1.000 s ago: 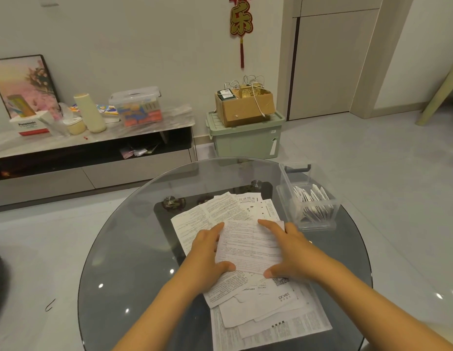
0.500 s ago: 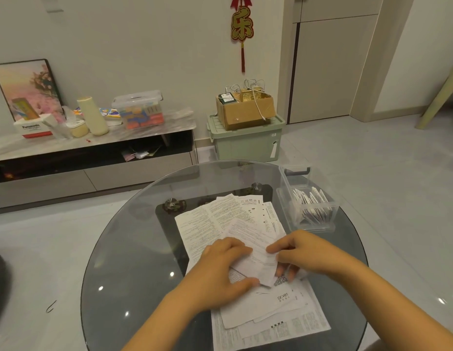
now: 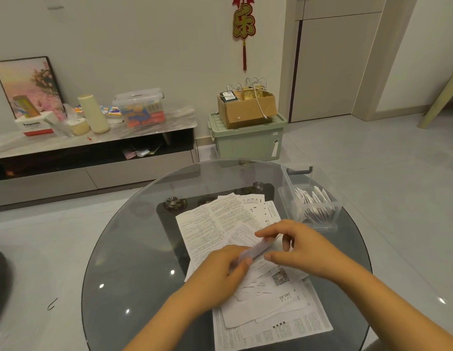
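The folded slip [image 3: 256,249] is smearing into a motion-blurred strip, so its print and creases are not showing. The curled fingers of the left hand [image 3: 217,273] are hiding its near end, and the right hand [image 3: 305,250] is covering its far end. Both hands are masking the middle of the loose sheets [image 3: 210,224], whose fine print is coming out too small to read. The bottom edge is cutting off the left forearm [image 3: 169,317], the right forearm [image 3: 387,307] and the near rim of the glass table [image 3: 134,249]. The white packets [image 3: 314,206] in the clear box [image 3: 288,193] are showing too small to identify.
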`<state>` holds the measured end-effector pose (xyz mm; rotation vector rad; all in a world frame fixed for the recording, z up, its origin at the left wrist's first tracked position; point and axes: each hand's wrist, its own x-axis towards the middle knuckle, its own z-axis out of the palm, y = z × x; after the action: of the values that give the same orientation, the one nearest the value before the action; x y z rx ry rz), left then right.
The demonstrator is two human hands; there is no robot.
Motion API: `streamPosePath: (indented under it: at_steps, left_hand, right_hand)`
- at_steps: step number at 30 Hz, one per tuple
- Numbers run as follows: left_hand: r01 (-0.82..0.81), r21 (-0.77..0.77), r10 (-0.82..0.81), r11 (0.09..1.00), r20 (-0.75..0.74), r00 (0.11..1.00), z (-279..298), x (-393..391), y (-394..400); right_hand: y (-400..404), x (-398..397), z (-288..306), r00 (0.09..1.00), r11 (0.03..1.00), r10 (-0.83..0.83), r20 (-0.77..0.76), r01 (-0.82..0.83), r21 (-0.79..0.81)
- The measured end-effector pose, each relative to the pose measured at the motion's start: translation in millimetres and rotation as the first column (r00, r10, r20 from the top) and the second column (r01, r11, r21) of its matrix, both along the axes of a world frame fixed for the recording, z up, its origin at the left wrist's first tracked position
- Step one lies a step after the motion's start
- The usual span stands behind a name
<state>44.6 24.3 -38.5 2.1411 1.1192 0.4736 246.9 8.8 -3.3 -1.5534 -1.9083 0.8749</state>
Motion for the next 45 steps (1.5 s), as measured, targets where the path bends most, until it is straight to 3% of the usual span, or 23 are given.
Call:
streamPosePath:
  at_steps: [5,10,19,27,30,34,38,41,45]
  left_hand:
    - [-0.183,-0.074,0.192,0.98,0.145,0.971,0.9,-1.3,5.6]
    - [-0.291,-0.089,0.295,0.953,0.041,0.955,-0.1,-3.9,9.5]
    - [-0.221,-0.027,0.212,0.975,-0.178,0.961,-12.8,-8.3,16.8]
    - [-0.146,-0.055,0.131,0.988,-0.22,0.967,-10.7,-20.1,24.8]
    - [-0.097,-0.12,0.068,0.988,-0.224,0.972,-6.9,-27.4,26.4]
    - [-0.072,-0.096,0.05,0.993,-0.216,0.975,-5.8,-31.7,25.2]
    - [-0.079,-0.033,0.072,0.996,-0.169,0.983,-1.9,-27.1,23.3]
    - [-0.093,0.011,0.093,0.996,-0.129,0.987,-1.3,-25.0,22.1]
    - [-0.193,0.082,0.197,0.978,-0.04,0.98,0.1,-19.4,21.6]
  right_hand:
    - [9.9,-10.7,-22.0,0.988,0.981,-0.047,0.15,0.017,0.194]
    - [21.4,-25.5,-36.2,0.964,0.977,-0.077,0.256,0.022,0.212]
    - [31.8,-34.4,-54.8,0.912,0.991,-0.091,0.4,0.041,0.131]
    - [41.5,-20.0,-56.7,0.922,0.976,-0.217,0.321,0.198,0.092]
    - [41.9,-17.1,-57.8,0.916,0.96,-0.268,0.299,0.228,0.162]
    - [35.6,-20.9,-51.1,0.947,0.965,-0.117,0.299,0.038,0.259]
    - [22.5,-21.2,-39.7,0.941,0.976,0.162,0.298,-0.197,0.09]
    - [15.6,-19.2,-37.1,0.922,0.973,0.214,0.322,-0.231,0.014]
    - [13.2,-18.5,-31.3,0.929,0.984,0.155,0.335,-0.175,0.03]
